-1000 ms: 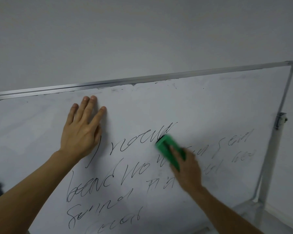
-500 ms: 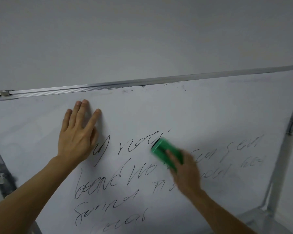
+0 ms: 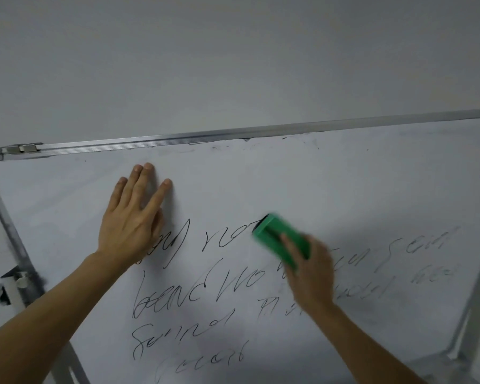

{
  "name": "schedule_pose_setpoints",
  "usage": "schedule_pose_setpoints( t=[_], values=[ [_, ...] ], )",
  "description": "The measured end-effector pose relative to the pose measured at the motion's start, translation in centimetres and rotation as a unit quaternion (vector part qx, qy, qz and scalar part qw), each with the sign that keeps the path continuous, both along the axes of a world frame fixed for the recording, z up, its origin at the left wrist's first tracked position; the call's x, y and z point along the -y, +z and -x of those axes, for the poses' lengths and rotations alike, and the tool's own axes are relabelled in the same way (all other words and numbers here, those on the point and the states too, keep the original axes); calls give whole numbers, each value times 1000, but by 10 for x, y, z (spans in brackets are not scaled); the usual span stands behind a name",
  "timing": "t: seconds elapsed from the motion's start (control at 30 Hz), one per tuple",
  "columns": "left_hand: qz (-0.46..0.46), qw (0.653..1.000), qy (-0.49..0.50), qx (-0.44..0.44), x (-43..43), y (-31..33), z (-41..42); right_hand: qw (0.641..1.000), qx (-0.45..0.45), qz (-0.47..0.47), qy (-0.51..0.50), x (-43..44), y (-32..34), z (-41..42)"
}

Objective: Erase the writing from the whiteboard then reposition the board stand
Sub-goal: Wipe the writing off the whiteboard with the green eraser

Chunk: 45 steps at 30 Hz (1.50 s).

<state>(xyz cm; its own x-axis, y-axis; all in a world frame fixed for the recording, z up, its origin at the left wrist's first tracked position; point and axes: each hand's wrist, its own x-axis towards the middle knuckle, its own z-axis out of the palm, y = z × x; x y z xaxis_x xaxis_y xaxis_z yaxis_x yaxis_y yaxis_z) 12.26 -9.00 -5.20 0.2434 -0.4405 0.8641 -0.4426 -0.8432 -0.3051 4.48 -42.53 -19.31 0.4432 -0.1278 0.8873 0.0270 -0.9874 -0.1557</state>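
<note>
A whiteboard (image 3: 330, 184) with an aluminium frame fills the lower view, tilted. Black handwriting (image 3: 183, 295) covers its lower middle; fainter, half-wiped grey words (image 3: 416, 245) lie to the right. My left hand (image 3: 130, 220) rests flat on the board, fingers spread, left of the writing. My right hand (image 3: 311, 275) grips a green eraser (image 3: 277, 239) pressed on the board at the end of the top written line. The board's upper part is wiped, with smudges near the top rail.
The stand's left upright (image 3: 9, 225) with a bracket (image 3: 11, 286) runs down the left side. The right upright (image 3: 474, 322) shows at the lower right. A plain grey wall (image 3: 233, 65) is behind the board.
The eraser has slid left along the top line, wiping away the end of that word. The view has shifted left, showing the board's left corner. My left hand stays flat on the board.
</note>
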Motion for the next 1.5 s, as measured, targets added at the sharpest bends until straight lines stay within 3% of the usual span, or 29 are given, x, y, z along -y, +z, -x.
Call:
schedule_pose_setpoints(
  t=[0.07,0.13,0.2,0.33,0.43,0.53,0.6,0.67,0.73,0.83,0.93,0.97,1.03,1.1,1.17,1.23,1.3,1.4,1.47,1.5],
  values=[
    [21,1000,7,1,-1,0,2,984,31,-169,-43,24,34,-3],
    [40,999,17,0,-1,-4,3,965,47,-249,-60,18,45,-6],
    [47,999,21,-4,0,-6,3,981,25,-190,-33,-14,27,-7],
    [42,999,26,-13,-4,-5,3,993,-69,57,73,-74,-54,-1],
    [13,999,32,-21,-15,-1,4,991,-40,93,83,-51,-40,-5],
    [5,999,44,-31,-27,-2,5,998,4,-60,19,-14,14,-10],
    [13,999,43,-29,-35,-5,5,981,29,-194,-6,-4,37,-16],
    [10,999,42,-23,-45,-7,4,963,36,-268,-16,-29,35,-16],
    [-4,999,39,-20,-52,-8,1,975,3,-220,5,-68,8,-13],
    [-29,999,27,-13,-69,-4,-6,996,-67,-32,58,-124,-50,-4],
    [-54,999,8,-6,-90,-1,-11,995,-58,58,57,-118,-53,-5],
    [-56,998,8,-2,-95,0,-12,997,-47,48,35,-107,-42,-8],
    [-63,998,2,0,-109,0,-15,996,-16,-87,-20,-88,-9,-10],
    [-75,997,-10,5,-119,-1,-17,960,18,-273,-65,-81,14,-17],
    [-85,996,-24,11,-122,-1,-19,938,27,-338,-77,-103,19,-21],
    [-84,996,-37,13,-124,0,-21,962,-6,-268,-54,-148,-3,-21],
    [-77,996,-43,18,-125,0,-24,990,-48,-136,-14,-189,-45,-12],
    [-76,995,-57,22,-131,-1,-27,997,-73,27,28,-187,-78,-6],
    [-82,995,-59,21,-136,1,-29,998,-57,34,0,-165,-58,-10],
    [-86,994,-61,20,-136,1,-29,999,-39,-18,-21,-154,-40,-11]
  ],
)
